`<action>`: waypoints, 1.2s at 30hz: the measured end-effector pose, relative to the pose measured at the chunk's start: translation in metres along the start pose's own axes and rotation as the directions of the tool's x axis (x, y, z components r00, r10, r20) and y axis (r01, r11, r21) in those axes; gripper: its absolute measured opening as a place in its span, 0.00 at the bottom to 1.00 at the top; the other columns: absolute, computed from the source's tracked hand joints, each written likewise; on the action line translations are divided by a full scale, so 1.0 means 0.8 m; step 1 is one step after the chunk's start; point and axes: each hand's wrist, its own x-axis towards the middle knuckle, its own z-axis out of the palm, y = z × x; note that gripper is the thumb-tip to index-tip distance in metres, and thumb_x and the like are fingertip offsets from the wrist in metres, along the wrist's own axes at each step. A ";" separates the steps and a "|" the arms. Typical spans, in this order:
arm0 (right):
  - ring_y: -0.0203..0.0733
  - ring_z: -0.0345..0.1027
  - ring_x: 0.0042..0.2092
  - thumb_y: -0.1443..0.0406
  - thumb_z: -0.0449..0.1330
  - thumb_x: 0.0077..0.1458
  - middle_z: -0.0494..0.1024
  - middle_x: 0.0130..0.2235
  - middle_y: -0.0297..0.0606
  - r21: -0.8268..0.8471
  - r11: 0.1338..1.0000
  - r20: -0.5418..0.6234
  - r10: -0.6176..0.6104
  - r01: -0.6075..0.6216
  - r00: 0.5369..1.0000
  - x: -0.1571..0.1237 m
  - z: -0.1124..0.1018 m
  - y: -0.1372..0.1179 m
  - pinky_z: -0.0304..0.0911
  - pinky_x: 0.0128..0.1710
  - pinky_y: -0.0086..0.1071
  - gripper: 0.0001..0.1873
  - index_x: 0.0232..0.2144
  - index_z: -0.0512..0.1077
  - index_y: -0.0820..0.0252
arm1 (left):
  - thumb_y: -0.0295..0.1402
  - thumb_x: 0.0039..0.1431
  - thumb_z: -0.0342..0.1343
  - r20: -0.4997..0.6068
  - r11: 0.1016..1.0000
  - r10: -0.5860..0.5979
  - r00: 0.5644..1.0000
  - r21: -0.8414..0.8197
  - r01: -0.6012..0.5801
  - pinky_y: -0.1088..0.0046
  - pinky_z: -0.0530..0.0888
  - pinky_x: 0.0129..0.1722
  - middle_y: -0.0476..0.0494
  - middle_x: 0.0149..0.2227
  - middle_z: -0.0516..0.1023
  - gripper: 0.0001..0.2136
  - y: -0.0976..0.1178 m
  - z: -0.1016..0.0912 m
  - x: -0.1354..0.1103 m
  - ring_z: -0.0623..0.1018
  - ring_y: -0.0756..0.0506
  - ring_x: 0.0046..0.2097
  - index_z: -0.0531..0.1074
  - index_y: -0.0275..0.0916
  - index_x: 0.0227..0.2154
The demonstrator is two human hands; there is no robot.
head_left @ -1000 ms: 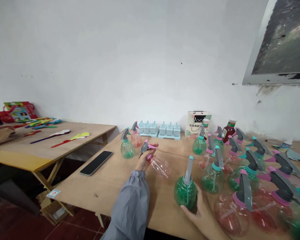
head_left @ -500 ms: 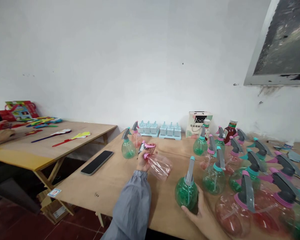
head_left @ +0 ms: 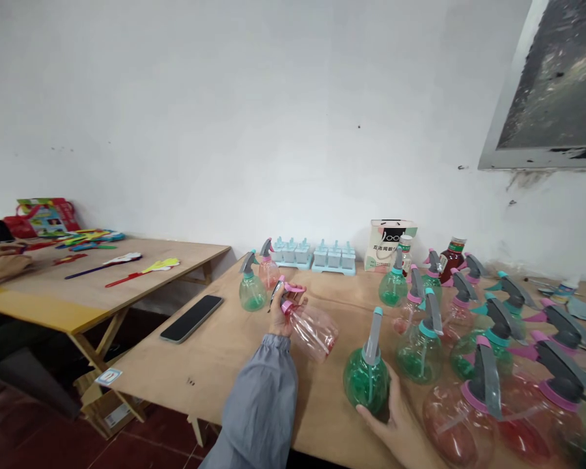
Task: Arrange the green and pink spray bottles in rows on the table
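Note:
A clear pink spray bottle [head_left: 314, 331] lies tilted in my left hand [head_left: 282, 319], which is closed round its neck below the pink and grey trigger head. To the right, my right hand [head_left: 393, 417] curls round the side of a round green spray bottle [head_left: 366, 384] that stands upright on the table. Its thumb shows at the front; the other fingers are mostly behind the bottle. Beyond my left hand stand another green spray bottle [head_left: 252, 290] and a smaller-looking pink one [head_left: 269, 268]. Several more pink and green spray bottles [head_left: 420, 352] crowd the right side.
A black phone [head_left: 191, 318] lies on the left of the wooden table [head_left: 176, 371]. Along the wall stand pale blue ice-pop moulds [head_left: 334, 257], a paper bag [head_left: 378, 246] and a dark red bottle [head_left: 452, 257]. Another person's hands [head_left: 7, 264] are over the left table.
The pink bottle in my left hand has tipped slightly, its base a little lower. My right hand stays on the green bottle. The whole view has shifted slightly.

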 end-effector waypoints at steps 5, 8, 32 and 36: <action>0.57 0.63 0.66 0.52 0.58 0.61 0.64 0.66 0.56 0.004 1.000 0.025 0.022 -0.022 0.999 0.001 -0.002 -0.002 0.61 0.64 0.55 0.41 0.67 0.44 0.60 | 0.45 0.47 0.70 0.013 0.998 -0.065 0.998 0.021 0.064 0.77 0.72 0.27 0.52 0.23 0.74 0.18 -0.002 0.004 0.000 0.76 0.52 0.25 0.69 0.38 0.23; 0.56 0.62 0.66 0.53 0.58 0.61 0.63 0.67 0.56 0.021 0.999 0.037 0.026 -0.027 0.999 0.002 -0.003 -0.004 0.61 0.65 0.54 0.42 0.68 0.43 0.60 | 0.44 0.47 0.70 -0.015 0.992 -0.112 0.994 0.053 0.112 0.77 0.74 0.28 0.49 0.26 0.78 0.17 -0.007 0.006 0.000 0.79 0.50 0.28 0.72 0.36 0.26; 0.59 0.65 0.64 0.53 0.60 0.58 0.67 0.64 0.58 0.019 0.999 -0.007 0.031 -0.031 0.999 0.001 0.003 0.004 0.61 0.64 0.55 0.42 0.66 0.49 0.63 | 0.52 0.42 0.69 -0.017 0.831 -0.010 1.000 0.556 0.018 0.77 0.70 0.30 0.35 0.43 0.85 0.27 0.016 0.010 -0.032 0.83 0.37 0.49 0.80 0.37 0.40; 0.58 0.63 0.65 0.52 0.59 0.58 0.66 0.65 0.58 0.015 1.000 0.005 0.025 -0.025 1.000 0.001 0.003 0.004 0.61 0.64 0.54 0.42 0.66 0.49 0.63 | 0.48 0.42 0.72 0.016 0.639 0.230 0.973 0.751 -0.164 0.71 0.74 0.37 0.38 0.42 0.85 0.25 0.070 -0.010 -0.061 0.83 0.37 0.49 0.81 0.39 0.42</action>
